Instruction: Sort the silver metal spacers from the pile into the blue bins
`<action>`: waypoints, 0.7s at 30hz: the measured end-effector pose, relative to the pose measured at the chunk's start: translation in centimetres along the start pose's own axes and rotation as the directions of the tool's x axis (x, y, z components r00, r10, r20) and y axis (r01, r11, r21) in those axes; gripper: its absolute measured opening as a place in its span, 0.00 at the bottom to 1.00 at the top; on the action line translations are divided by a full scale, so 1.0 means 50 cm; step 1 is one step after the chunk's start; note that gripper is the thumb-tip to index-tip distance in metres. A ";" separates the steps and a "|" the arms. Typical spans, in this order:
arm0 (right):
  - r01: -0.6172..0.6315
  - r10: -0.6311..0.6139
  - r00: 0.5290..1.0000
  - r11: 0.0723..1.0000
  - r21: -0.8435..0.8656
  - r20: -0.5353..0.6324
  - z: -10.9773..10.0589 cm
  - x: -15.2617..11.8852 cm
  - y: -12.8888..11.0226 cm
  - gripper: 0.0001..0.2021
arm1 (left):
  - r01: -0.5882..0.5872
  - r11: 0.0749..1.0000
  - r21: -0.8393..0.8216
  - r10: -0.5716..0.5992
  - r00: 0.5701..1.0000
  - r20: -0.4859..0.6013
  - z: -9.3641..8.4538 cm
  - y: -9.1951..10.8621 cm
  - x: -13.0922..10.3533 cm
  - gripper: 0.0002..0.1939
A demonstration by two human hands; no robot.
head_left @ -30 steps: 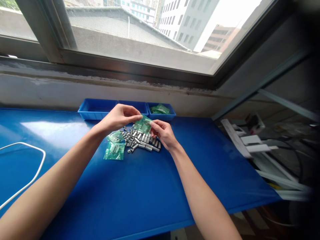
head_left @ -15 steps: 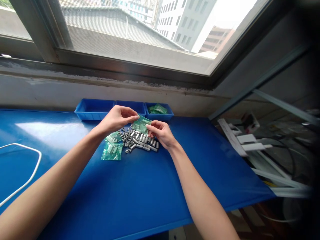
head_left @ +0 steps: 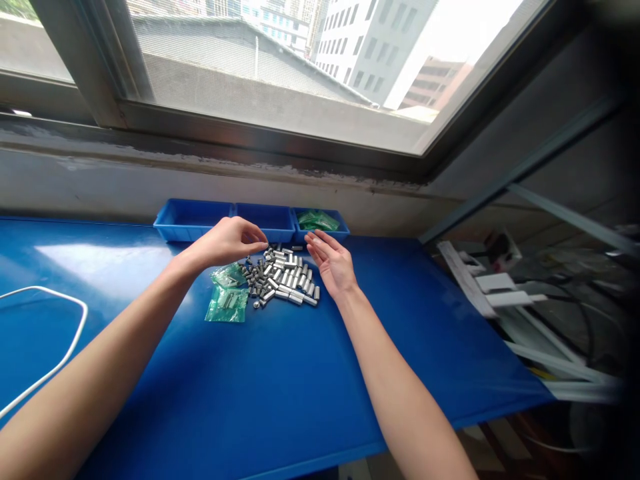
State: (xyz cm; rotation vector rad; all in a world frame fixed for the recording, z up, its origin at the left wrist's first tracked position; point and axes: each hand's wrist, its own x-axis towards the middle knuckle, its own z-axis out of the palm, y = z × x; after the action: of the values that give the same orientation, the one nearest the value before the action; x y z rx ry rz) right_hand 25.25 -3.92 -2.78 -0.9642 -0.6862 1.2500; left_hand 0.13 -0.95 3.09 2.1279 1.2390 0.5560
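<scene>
My left hand [head_left: 233,239] hovers over the left back of a pile of metal pieces [head_left: 287,277], fingers curved and thumb slightly apart, nothing visible between them. To the pile's right, my right hand [head_left: 336,263] is open with fingers stretched, no object seen in it. The pile mixes short dark cylinders and longer silver ones on the blue table. Against its left side lie two green clear packets, one [head_left: 227,305] in front and another [head_left: 229,275] behind, with metal pieces inside. More green packets [head_left: 317,221] fill the right blue bin [head_left: 327,235], just behind my right hand.
Two more blue bins, a left one [head_left: 183,233] and a middle one [head_left: 277,235], stand in the row along the wall. A white cable [head_left: 75,340] curves over the table's left side. Beyond the right edge is a metal frame [head_left: 560,365] with white parts. A window rises behind.
The green packet held between both hands is no longer there. Both hands have parted and opened, uncovering the back of the metal pile. My right hand has turned, fingers pointing up and left.
</scene>
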 end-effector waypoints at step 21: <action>0.069 -0.060 0.996 0.985 -0.157 0.060 0.008 -0.015 -0.008 0.09 | -0.046 0.988 0.146 0.007 0.965 0.261 -0.081 0.025 -0.030 0.27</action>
State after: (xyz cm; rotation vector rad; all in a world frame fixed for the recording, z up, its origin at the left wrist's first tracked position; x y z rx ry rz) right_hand 24.96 -4.56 -2.18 -1.0326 -0.8645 1.1815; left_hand -2.31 -1.55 6.80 2.2597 1.1364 0.1890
